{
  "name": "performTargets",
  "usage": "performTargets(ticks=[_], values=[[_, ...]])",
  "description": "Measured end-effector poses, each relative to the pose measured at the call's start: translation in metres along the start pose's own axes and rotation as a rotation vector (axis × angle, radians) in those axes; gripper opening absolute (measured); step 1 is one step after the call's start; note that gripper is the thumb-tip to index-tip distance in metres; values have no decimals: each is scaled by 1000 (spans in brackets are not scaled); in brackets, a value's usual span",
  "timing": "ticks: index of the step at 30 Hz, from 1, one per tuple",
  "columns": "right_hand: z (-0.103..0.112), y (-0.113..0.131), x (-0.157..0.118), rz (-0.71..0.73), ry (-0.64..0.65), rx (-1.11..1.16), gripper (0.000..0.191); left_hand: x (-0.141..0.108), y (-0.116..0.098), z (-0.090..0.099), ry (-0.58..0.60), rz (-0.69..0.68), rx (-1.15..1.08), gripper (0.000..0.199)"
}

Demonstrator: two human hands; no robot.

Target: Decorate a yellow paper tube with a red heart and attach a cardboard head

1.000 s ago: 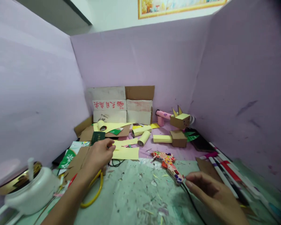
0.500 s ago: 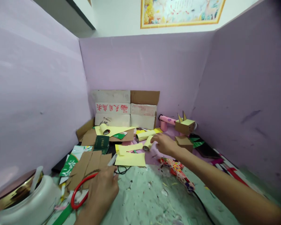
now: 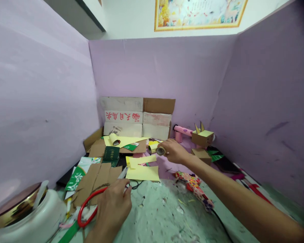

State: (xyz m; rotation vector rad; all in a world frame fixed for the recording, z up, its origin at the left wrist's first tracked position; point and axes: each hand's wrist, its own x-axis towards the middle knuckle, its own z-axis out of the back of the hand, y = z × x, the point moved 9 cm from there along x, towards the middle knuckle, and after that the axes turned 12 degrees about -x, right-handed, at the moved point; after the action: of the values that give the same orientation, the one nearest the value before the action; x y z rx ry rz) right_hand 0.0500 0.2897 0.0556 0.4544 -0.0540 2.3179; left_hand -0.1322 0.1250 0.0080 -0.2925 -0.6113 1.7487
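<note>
My right hand [image 3: 173, 151] has its fingers closed round a short yellow paper tube [image 3: 160, 151], whose round end faces me. Behind that hand another yellow tube [image 3: 152, 147] lies partly hidden. At the lower left my left hand [image 3: 116, 199] is closed on red-handled scissors [image 3: 87, 206]; their blades point away from me, over the edge of the cut yellow paper [image 3: 143, 172]. A third rolled tube [image 3: 114, 139] rests on a yellow sheet [image 3: 128, 141] towards the back.
Brown cardboard pieces [image 3: 91, 180] and a green booklet [image 3: 110, 154] lie left. A white jar [image 3: 35, 216] stands front left. On the right are a patterned glue gun [image 3: 194, 189] with a black cord, a cardboard box with pointed ears [image 3: 202, 137] and a pink tube piece [image 3: 183, 131].
My right hand has lifted the short yellow tube off the table and tilted its end towards me. My left hand has barely moved with the scissors.
</note>
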Motion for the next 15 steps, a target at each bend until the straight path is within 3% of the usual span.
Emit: performTargets(ticks=[3, 6, 7, 9, 12, 15], values=[[57, -16, -27, -146, -203, 177, 33, -3, -2, 6, -87, -38, -42, 28], [102, -25, -74, -273, -379, 353, 40, -6, -6, 10, -161, -95, -94, 28], [109, -32, -95, -357, -484, 598, 43, -7, -9, 10, -172, -122, -117, 28], [104, -31, -132, -472, -566, 935, 46, -10, -18, 8, -177, -192, -180, 26], [65, -2, -167, -597, -369, 1057, 48, -20, -36, -1, -130, -300, -323, 23], [30, 32, -178, -603, -211, 1035, 44, -37, -59, -21, 29, -392, -461, 20]])
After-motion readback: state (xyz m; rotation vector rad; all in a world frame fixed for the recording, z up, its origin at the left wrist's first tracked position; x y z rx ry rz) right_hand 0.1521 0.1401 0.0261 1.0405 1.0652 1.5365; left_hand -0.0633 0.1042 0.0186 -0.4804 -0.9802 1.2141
